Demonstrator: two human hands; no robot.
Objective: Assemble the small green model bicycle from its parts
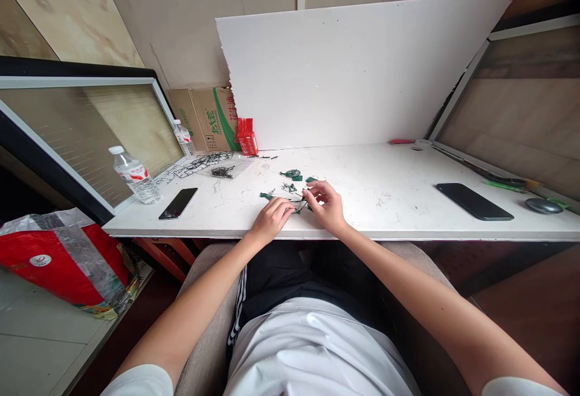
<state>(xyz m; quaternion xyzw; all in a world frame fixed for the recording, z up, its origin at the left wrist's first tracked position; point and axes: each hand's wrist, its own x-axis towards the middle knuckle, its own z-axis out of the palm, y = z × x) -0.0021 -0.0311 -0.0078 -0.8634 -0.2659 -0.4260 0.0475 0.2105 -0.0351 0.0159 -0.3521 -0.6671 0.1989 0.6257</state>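
With the hands as the centre of a dial and twelve straight ahead, the person's white shirt point(290, 351) and dark trousers point(281, 272) are nearest, at six, above a grey-brown chair point(199, 269). A red bag point(54, 260) stands below table height toward eight. At the near edge of the white table point(357, 169), the left hand point(272, 218) is narrow, thumb and fingers drawn together on a small green-and-black assembly point(298, 206); the right hand point(327, 206) pinches the same assembly from its three-o'clock side, fingers curled, the exact grip too small to make out. So the assembly sits between both sets of fingertips, just over the tabletop or touching it; I cannot tell which. One phone point(178, 203) lies at nine, another phone point(474, 201) at three, with a mouse point(544, 205) beyond it. Small loose pieces point(290, 188) lie close by at twelve, a round green part point(290, 174) just behind. Toward ten are a water bottle point(136, 177) and a clear bag point(235, 169) with black parts point(222, 171). Farther, a red box point(247, 137) stands at eleven before a cardboard box point(211, 121), and a white board point(362, 76) leans from twelve to two.
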